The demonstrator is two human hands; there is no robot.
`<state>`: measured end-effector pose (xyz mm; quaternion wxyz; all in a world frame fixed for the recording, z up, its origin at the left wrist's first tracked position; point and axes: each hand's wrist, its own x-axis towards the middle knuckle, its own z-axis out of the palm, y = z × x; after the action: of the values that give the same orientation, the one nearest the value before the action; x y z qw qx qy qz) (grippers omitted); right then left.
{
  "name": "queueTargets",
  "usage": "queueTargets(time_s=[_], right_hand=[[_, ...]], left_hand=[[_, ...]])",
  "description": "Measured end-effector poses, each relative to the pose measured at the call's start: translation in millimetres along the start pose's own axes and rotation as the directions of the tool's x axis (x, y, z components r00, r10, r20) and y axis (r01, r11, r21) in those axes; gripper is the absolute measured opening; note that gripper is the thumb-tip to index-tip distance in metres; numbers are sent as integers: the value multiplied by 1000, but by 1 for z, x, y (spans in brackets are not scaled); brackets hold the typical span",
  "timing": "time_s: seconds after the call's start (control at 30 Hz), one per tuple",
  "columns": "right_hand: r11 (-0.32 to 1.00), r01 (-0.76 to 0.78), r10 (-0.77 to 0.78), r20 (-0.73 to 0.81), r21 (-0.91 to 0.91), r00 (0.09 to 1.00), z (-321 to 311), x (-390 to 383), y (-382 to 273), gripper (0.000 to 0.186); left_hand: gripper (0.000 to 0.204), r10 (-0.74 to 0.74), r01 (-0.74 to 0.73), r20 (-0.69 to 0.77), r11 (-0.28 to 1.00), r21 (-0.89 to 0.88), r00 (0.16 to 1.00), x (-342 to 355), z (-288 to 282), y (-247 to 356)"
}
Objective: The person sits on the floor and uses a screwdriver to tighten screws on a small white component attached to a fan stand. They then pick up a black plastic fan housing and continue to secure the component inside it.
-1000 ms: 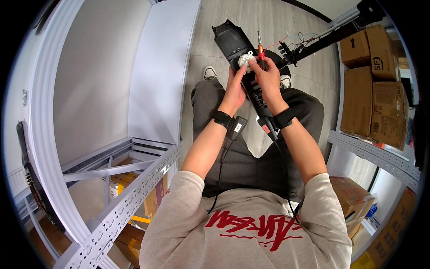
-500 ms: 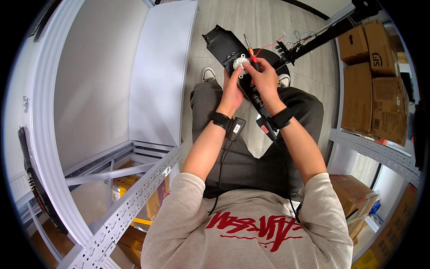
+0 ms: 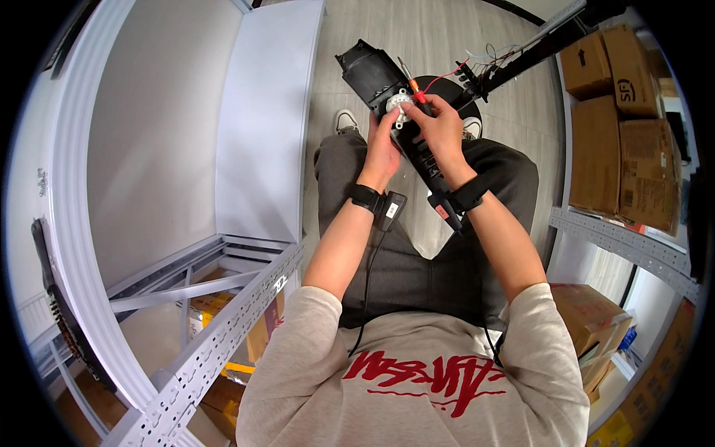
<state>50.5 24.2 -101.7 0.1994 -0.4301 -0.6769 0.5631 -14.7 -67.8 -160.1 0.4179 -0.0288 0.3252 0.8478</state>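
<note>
A long black plastic housing [image 3: 370, 68] lies slanted in front of me, its wide end up and to the left. On its middle sits a white round part [image 3: 398, 112] with small screw ears. My left hand [image 3: 382, 153] is closed around the housing's left side, its thumb against the white part. In my right hand [image 3: 441, 128] is a screwdriver [image 3: 415, 91] with a red and orange handle, held tip upward. The right thumb and fingertips also touch the white part. My fingers hide some of the handle and the housing.
A black stand [image 3: 514, 65] with loose thin wires rises at the upper right. Cardboard boxes [image 3: 594, 156] fill the right-hand shelf. On the left is a grey metal rack [image 3: 216, 335] with a white panel [image 3: 272, 112]. Cabled black modules hang by both wrists.
The screwdriver's tip has tilted slightly to the left. Both hands and the white part have shifted only a little.
</note>
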Motion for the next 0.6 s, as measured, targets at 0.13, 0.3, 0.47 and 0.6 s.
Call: queueTargets(time_s=[0.13, 0.3, 0.47, 0.6], right_hand=[[1000, -16, 17, 11, -14, 1000, -4, 3, 1, 33], [999, -18, 19, 35, -37, 999, -8, 1, -3, 34], [999, -35, 35, 63, -8, 997, -9, 9, 10, 36], [999, -32, 32, 61, -11, 998, -10, 7, 10, 37]], left_hand=[[35, 27, -27, -5, 999, 22, 1000, 0, 4, -1], [34, 55, -57, 23, 996, 75, 998, 1, 3, -2], [34, 53, -57, 35, 992, 114, 998, 4, -1, -5], [35, 55, -64, 58, 983, 171, 997, 6, -4, -5]])
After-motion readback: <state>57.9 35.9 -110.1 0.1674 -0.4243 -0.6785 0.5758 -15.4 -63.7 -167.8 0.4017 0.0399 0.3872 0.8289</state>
